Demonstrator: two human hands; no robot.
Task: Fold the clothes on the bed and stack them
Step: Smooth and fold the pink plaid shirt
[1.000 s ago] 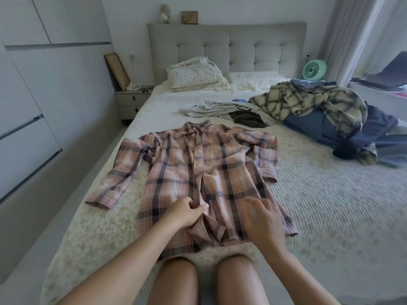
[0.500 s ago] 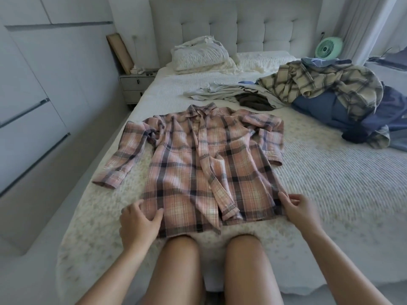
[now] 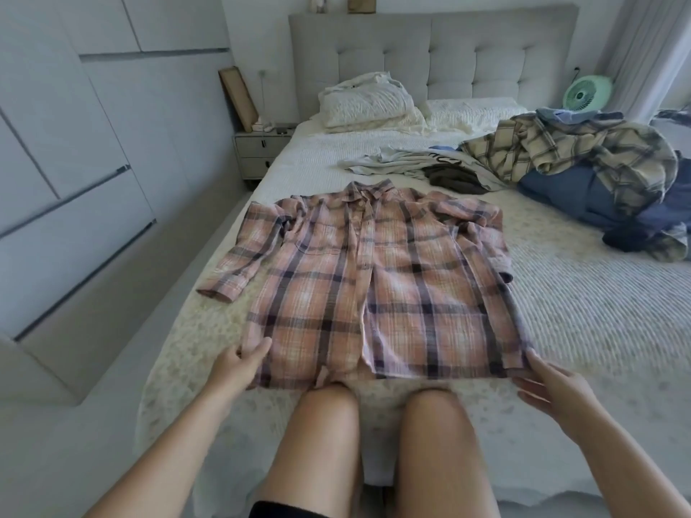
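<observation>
A pink plaid shirt (image 3: 377, 278) lies spread front-up on the bed (image 3: 583, 315), collar towards the headboard. Its left sleeve stretches out to the bed's left edge; the right sleeve is folded along the shirt's side. My left hand (image 3: 239, 364) pinches the hem's lower left corner. My right hand (image 3: 549, 386) holds the hem's lower right corner. The hem lies just beyond my knees. A heap of unfolded clothes sits at the right: a beige plaid shirt (image 3: 583, 151) on top of blue garments (image 3: 561, 188).
A pale T-shirt (image 3: 396, 160) and a dark garment (image 3: 456, 179) lie behind the pink shirt. Pillows (image 3: 370, 102) rest against the grey headboard. A nightstand (image 3: 258, 151) stands left of the bed, wardrobe doors line the left wall, and a green fan (image 3: 587, 91) sits at the back right.
Both hands moved outward from the shirt's middle to its lower corners. The front panels and hem now lie flatter and straighter.
</observation>
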